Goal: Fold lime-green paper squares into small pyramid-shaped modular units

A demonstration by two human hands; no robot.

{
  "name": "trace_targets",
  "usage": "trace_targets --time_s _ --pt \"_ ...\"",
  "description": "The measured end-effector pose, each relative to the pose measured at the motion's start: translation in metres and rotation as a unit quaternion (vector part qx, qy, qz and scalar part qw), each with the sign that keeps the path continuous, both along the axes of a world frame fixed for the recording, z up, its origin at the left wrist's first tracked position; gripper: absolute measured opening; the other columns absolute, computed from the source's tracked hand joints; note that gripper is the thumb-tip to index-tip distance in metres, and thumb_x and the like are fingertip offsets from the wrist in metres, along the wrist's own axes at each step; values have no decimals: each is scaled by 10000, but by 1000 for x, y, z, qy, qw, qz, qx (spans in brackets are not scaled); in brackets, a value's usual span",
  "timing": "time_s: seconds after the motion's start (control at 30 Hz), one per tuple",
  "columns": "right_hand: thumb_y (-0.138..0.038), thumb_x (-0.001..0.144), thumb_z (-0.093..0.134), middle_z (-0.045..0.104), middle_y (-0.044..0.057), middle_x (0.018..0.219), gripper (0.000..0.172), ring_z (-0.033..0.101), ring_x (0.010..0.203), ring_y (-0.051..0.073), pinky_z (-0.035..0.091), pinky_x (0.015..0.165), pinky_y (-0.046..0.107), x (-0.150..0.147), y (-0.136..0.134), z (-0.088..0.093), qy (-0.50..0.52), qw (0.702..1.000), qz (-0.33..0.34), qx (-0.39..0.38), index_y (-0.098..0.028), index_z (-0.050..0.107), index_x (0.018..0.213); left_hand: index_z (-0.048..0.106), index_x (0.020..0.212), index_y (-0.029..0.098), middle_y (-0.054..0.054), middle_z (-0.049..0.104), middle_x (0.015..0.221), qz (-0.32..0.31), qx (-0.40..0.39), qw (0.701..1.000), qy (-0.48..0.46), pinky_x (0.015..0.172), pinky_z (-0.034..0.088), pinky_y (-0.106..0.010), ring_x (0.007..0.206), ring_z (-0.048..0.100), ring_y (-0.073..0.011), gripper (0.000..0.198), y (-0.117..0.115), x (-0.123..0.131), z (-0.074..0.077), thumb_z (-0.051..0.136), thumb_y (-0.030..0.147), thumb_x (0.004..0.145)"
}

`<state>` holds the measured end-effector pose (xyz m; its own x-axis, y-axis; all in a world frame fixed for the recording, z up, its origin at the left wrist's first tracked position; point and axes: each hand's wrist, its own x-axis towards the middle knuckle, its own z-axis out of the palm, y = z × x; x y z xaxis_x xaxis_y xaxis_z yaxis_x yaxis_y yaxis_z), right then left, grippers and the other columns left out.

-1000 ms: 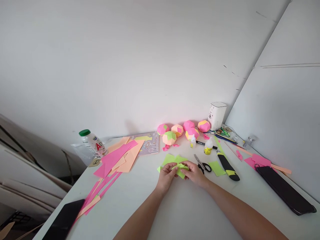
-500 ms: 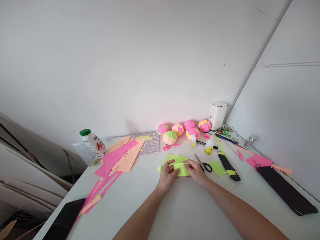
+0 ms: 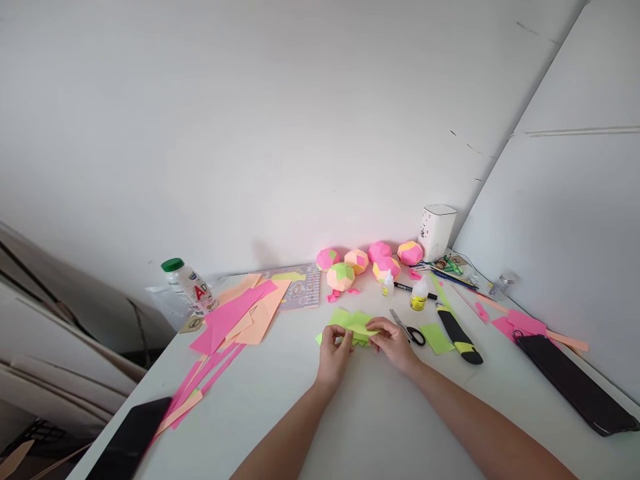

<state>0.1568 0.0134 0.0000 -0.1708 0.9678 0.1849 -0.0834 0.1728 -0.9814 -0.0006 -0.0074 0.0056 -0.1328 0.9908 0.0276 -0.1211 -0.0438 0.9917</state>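
Between my two hands is a small piece of green paper [image 3: 361, 329], tilted so that it looks like a narrow strip. My left hand [image 3: 334, 352] pinches its left end and my right hand [image 3: 395, 344] pinches its right end. Behind and under it lie several more green paper pieces [image 3: 341, 316], partly hidden by my fingers. Scissors [image 3: 414, 335] with black handles rest just right of my right hand. A green paper square [image 3: 437, 339] lies beside them, and a black and yellow utility knife [image 3: 459, 335] is farther right.
Several faceted paper balls [image 3: 341, 276] line the wall, with glue bottles [image 3: 419, 295] and a black marker [image 3: 404, 288] nearby. Pink and peach paper [image 3: 235, 319], a white bottle [image 3: 192, 287] and a black phone [image 3: 129, 440] are left. A black case [image 3: 575, 381] lies right.
The green paper faced me flat before; now it is tipped nearly edge-on. Both hands have turned slightly with it and keep their hold on its ends.
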Motion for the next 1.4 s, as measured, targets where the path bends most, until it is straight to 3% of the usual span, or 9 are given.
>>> trace_targets --time_s 0.1,0.17,0.33,0.57,0.77,1.03,1.4 --pt "-306 691 645 563 54 1018 107 556 577 113 470 450 274 0 0 -1 -1 999 -22 31 -219 664 751 552 641 163 -14 543 648 -94 -5 995 29 537 395 -250 541 482 -121 410 -4 -1 5 455 528 800" --pt "-280 705 632 552 53 1033 83 551 593 110 480 464 278 0 -1 -1 -11 999 -16 40 -235 683 753 562 629 161 -17 553 634 -122 -7 991 46 538 378 -245 553 475 -124 415 -5 0 7 466 529 796" --pt "-273 695 646 534 60 1080 108 553 608 103 471 466 253 -1 -3 -3 -48 998 27 33 -231 698 779 459 581 184 35 478 501 -101 -51 994 -4 471 331 -225 473 445 -110 408 -1 2 2 561 554 721" --pt "-381 779 600 536 67 1009 218 556 656 125 450 486 238 -2 -7 5 -69 992 90 48 -202 699 855 509 667 175 8 569 559 -128 -37 990 -39 480 358 -228 486 510 -119 381 2 2 -3 544 547 743" --pt "-408 802 572 556 61 957 256 544 672 135 445 499 242 0 -10 12 -88 991 87 51 -193 692 734 530 660 173 -9 605 576 -134 -36 989 -45 475 356 -232 478 519 -121 381 1 2 0 545 545 742" --pt "-391 787 591 556 43 817 243 518 614 130 437 499 245 0 -7 9 -68 992 94 41 -177 659 697 539 652 168 -28 630 564 -127 -54 989 -54 468 366 -235 452 527 -123 388 1 2 1 567 549 722" --pt "-328 762 613 547 28 790 182 500 568 108 435 483 240 0 -8 10 -46 996 72 11 -170 644 676 545 639 169 -25 627 554 -150 -48 987 -42 467 356 -239 445 513 -120 389 1 -1 4 541 544 743"
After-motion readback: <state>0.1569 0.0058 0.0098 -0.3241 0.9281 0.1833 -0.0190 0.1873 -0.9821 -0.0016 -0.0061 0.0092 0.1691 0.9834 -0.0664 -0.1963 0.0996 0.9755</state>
